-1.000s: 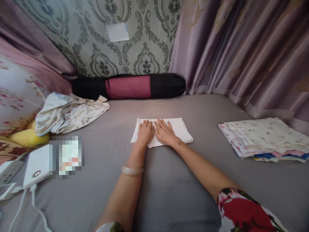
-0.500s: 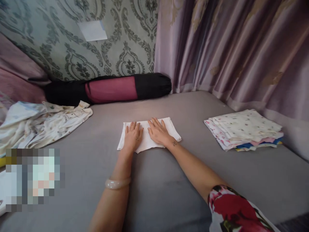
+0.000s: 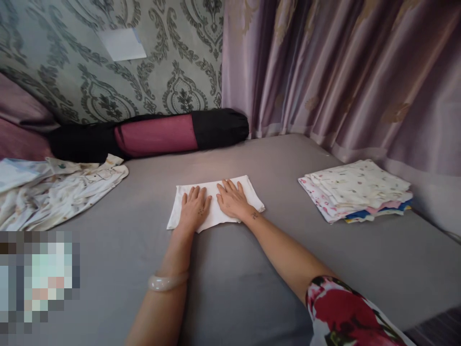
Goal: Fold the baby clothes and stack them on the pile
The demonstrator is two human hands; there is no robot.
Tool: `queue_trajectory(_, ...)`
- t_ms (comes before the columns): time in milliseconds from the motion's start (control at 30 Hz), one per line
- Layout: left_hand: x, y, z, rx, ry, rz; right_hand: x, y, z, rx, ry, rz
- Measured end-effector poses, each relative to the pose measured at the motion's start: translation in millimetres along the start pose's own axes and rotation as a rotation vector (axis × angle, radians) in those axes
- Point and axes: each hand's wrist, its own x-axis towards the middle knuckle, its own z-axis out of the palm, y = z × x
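Note:
A folded white cloth (image 3: 213, 191) lies flat on the grey bed sheet (image 3: 230, 274), a little above the middle of the view. Flat on its left half rests my left hand (image 3: 194, 209), fingers stretched out and pointing away from me. My right hand (image 3: 232, 199) lies palm down on the cloth's right half, its fingers apart. Some bare cloth shows between the two hands. Neither hand grips anything. My palms hide parts of the cloth beneath them.
To the right is a stack of folded printed cloths (image 3: 356, 185). Rumpled printed fabric (image 3: 72, 192) lies at the left, above a blurred-out patch. A long black and maroon bag (image 3: 154, 134) runs along the wall. Purple curtains (image 3: 306, 72) hang at the back right.
The view has turned slightly to the right, so everything sits further left. Both hands stay flat on the white cloth, with hardly any movement over it.

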Motion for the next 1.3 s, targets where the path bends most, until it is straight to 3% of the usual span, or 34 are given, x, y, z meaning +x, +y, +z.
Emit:
queue_trajectory(167, -1.0, -0.2, -3.1, -0.027, 0.014, 0.008, 0.1, 2.9, -4.6, 0.026, -0.008, 0.02)
queue_trajectory(367, -1.1, -4.5, -2.0, -0.029, 0.126, -0.037, 1.5, 13.0, -11.0, 0.014, 0.077, 0.183)
queue_trajectory(700, -0.9, -5.4, -1.3, -0.002, 0.021, -0.105, 3.7, 21.3, 0.2, -0.001, 0.037, 0.261)
queue_trajectory(900, -1.7, -8.5, -5.2, -0.006, 0.035, -0.111, 3.5, 21.3, -5.1, 0.022, 0.023, 0.288)
queue_trajectory(1100, -3.0, -20.3, -11.1, 0.023, 0.127, -0.272, 3.0, 28.2, -7.7, -0.011, 0.078, 0.407)
queue_trajectory(1300, -3.5, -22.6, -10.0, 0.057, 0.05, -0.309, 1.7, 30.1, -3.6, -0.009, 0.087, 0.423)
